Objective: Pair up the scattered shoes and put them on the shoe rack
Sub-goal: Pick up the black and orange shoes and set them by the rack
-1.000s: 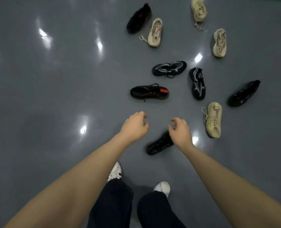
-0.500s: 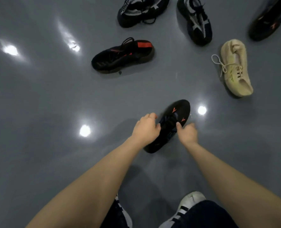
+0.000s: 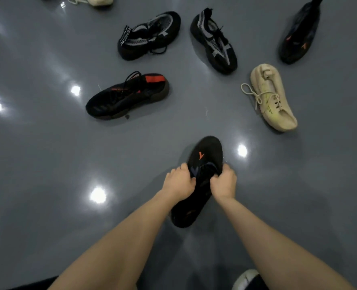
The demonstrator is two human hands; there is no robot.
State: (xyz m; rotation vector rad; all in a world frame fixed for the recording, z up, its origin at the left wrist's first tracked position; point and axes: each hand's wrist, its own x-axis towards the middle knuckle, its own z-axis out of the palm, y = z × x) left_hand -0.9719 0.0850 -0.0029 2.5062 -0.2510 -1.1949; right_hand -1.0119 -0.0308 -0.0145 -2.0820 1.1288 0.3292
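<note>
On the grey floor point(image 3: 47, 153), nearest the person: black shoe with orange marks point(image 3: 202, 164), gripped mid-body from both sides, left hand point(image 3: 178, 185) and right hand point(image 3: 224, 183) curled round it. Its likely mate point(image 3: 299, 36) lies far right, well apart. Grey-patterned pair point(image 3: 150, 36) point(image 3: 214, 42), red-heeled shoe point(image 3: 129, 97) and beige shoe point(image 3: 273, 97) lie scattered. No rack in view. Judgement: task barely begun; all pairing and racking remains.

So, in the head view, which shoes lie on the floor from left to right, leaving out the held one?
Black shoe with red heel → left black-and-grey shoe → right black-and-grey shoe → beige shoe → black shoe with orange marks.
</note>
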